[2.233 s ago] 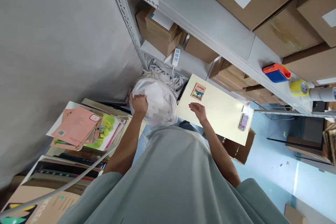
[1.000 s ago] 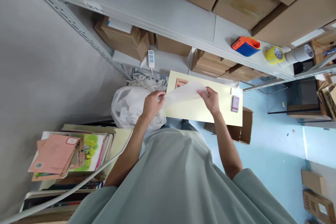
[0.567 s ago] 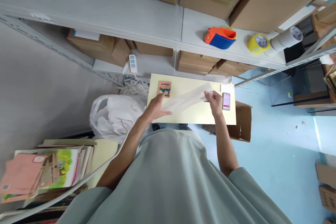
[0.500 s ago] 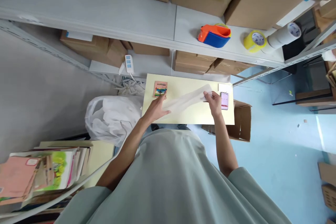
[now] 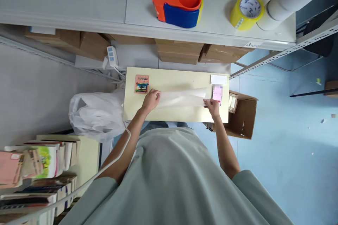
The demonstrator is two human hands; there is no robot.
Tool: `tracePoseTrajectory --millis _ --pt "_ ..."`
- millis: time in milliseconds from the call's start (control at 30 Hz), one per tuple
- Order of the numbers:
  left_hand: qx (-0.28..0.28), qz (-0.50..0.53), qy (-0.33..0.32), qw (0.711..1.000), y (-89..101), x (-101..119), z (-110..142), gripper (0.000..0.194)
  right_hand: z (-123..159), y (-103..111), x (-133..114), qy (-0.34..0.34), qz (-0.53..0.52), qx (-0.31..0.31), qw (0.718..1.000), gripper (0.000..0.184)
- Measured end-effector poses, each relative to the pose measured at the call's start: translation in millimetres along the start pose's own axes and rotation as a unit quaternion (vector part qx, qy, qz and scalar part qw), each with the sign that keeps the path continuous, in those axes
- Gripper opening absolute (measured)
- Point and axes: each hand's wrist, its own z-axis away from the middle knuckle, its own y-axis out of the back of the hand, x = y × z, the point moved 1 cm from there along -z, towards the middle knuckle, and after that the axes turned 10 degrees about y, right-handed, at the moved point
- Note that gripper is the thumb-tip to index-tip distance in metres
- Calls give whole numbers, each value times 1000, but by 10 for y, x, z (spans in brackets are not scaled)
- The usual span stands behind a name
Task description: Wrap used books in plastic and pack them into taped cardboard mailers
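We hold a translucent white plastic strip (image 5: 182,98) stretched over the cream counter (image 5: 174,115) — our left hand (image 5: 151,100) grips one end, our right hand (image 5: 212,107) pinches the other, just by the phone (image 5: 217,92). A small pink booklet (image 5: 142,84) lies on the counter near our left hand, and a bulging plastic bag (image 5: 97,114) sits past the counter's left edge.

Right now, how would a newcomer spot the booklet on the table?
Find the pale yellow table by the shelf. Near its far left corner, just beyond the left hand, lies the booklet. Its pink cover with a colourful picture sets it apart from the whitish sheet.
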Motion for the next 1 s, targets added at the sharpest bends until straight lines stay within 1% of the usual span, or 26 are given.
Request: tracePoseTrajectory --millis 133,300,467,533,600,667,700,767,800,833,900,967,1000 --pt "13 -24 30 999 -61 0 -139 30 21 57 320 -37 21 -24 999 73" --pt "2 -44 35 998 -144 -3 -329 35 113 -31 538 -69 65 -50 994 67" --pt "-2 -45 59 997 -268 4 -512 43 154 -128 690 -95 164 -82 978 49" --pt "11 -35 57 998 -316 28 -539 48 159 -129 712 -102 194 -89 972 40" --pt "39 -23 47 998 -363 63 -507 55 178 -112 693 -98 254 -94 958 32" --pt "64 -7 38 997 -429 99 -408 63 217 -97 634 -74 341 -85 933 28" --pt "67 1 36 997 -476 113 -337 67 241 -101 595 -53 381 -76 920 30" --pt "54 15 34 998 -607 129 -168 74 282 -152 516 4 426 -65 902 40" --pt "39 17 31 999 -690 130 -79 78 291 -207 482 39 436 -73 896 44" --pt "19 15 23 999 -783 128 9 82 288 -283 455 75 441 -93 890 47" --pt "-26 4 6 1000 -977 112 164 89 240 -494 424 143 446 -150 871 53" --pt "-53 -5 0 999 -1149 83 281 92 149 -767 426 185 453 -209 846 62" --pt "-54 -8 4 999 -1215 66 324 93 96 -917 437 198 456 -233 836 67"
